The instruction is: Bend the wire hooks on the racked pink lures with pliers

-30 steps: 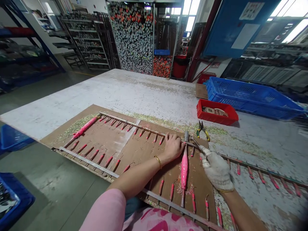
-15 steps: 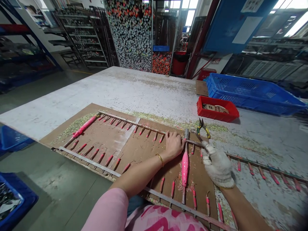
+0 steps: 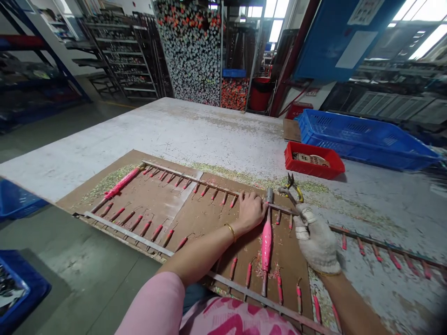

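Left hand [image 3: 249, 213], bare with a gold bangle [image 3: 230, 231] at the wrist, lies palm down, its fingers resting on the far steel rail [image 3: 188, 177]. Right hand [image 3: 316, 244], in a white knit glove, stays well apart from it, fingers closed around a curved metal piece [image 3: 285, 190]. Between the hands, just beside the left one, lies a long pink-wrapped rod [image 3: 266, 242], its metal head against the far steel rail and its tail near the near steel rail [image 3: 244, 292]. Short pink-wrapped rods [image 3: 157, 232] with wire hooks lie in rows along both rails on a brown cardboard sheet [image 3: 188, 218], scattered with green-flecked shavings [image 3: 108, 184]. Yellow-handled pliers [image 3: 295, 188] lie just beyond the glove. To the right, a second rack of pink rods [image 3: 384, 246] rests on the white-speckled table [image 3: 174, 125]. Farther right stand a red tray [image 3: 314, 160] and a blue plastic crate [image 3: 366, 139].
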`<state>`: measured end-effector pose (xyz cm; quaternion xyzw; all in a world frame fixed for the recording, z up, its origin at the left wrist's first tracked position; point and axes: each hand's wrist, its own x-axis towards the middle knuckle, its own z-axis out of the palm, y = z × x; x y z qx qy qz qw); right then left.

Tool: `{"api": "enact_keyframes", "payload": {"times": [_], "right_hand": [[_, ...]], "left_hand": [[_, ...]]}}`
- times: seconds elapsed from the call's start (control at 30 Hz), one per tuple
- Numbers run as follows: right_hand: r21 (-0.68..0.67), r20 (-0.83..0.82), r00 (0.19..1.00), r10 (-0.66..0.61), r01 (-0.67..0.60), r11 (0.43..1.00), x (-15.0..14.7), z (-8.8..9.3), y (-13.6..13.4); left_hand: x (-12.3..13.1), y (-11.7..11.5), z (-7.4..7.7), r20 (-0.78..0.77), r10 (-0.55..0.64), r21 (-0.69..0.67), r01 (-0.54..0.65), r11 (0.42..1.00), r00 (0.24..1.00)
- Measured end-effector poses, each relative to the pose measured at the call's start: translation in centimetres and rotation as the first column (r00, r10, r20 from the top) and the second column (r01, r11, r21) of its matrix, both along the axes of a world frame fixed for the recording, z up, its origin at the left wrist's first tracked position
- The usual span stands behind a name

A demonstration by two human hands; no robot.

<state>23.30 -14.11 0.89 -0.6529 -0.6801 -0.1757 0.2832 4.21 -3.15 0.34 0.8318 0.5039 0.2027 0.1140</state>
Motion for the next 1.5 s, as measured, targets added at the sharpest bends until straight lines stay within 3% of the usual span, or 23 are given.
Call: {"api": "enact_keyframes", "payload": {"times": [0.07, 0.2, 0.3, 0.37, 0.53, 0.73, 0.9, 1.07, 1.3, 1.5], "right_hand": [[0.000, 0.000, 1.000, -0.011, 0.011, 1.000, -0.1, 0.2, 0.0], [-0.175, 0.102, 0.995, 0.024, -0.006, 0.985, -0.2, 0.3, 0.1], [-0.036, 0.050, 0.999, -0.015, 0.017, 0.999, -0.1, 0.1, -0.1], [-0.028, 0.057, 0.998, 0.007, -0.005, 1.000, 0.0, 0.0, -0.3], [-0.224, 0.156, 0.987, 0.038, -0.002, 0.974, 0.0, -0.8, -0.2], [-0.180, 0.193, 0.981, 0.011, 0.024, 0.983, -0.1, -1.2, -0.4], [-0.194, 0.185, 0.983, -0.006, 0.042, 0.980, 0.0, -1.5, -0.5], [-0.182, 0.150, 0.989, 0.014, 0.014, 0.983, -0.5, -0.9, 0.0], [0.032, 0.052, 0.999, -0.018, 0.016, 0.999, -0.6, 0.0, -1.4], [-0.105, 0.147, 0.986, 0.080, -0.065, 0.992, -0.8, 0.1, -1.4]], "left_hand": [[0.0, 0.0, 0.0, 0.003, 0.000, 0.000, 0.000, 1.000, 1.000], [-0.1, 0.1, -0.2, 0.011, 0.009, 0.004, -0.009, 1.000, 1.000], [-0.1, 0.1, -0.5, 0.019, -0.004, 0.021, 0.003, 1.000, 1.000], [-0.1, 0.1, -0.7, 0.026, -0.004, 0.026, 0.004, 1.000, 1.000], [-0.3, 0.1, -0.5, 0.033, -0.021, 0.015, 0.021, 1.000, 0.999], [-1.9, 0.2, -0.1, 0.073, -0.107, 0.008, 0.107, 0.994, 0.992], [-2.7, 0.2, 0.3, 0.013, -0.194, 0.080, 0.192, 0.978, 0.981], [-2.0, 0.3, 0.4, -0.010, -0.156, 0.084, 0.157, 0.984, 0.988], [-1.4, 0.6, -0.5, 0.000, -0.133, 0.107, 0.132, 0.985, 0.991], [-1.1, 0.8, -1.1, 0.011, -0.097, 0.126, 0.095, 0.987, 0.995]]}}
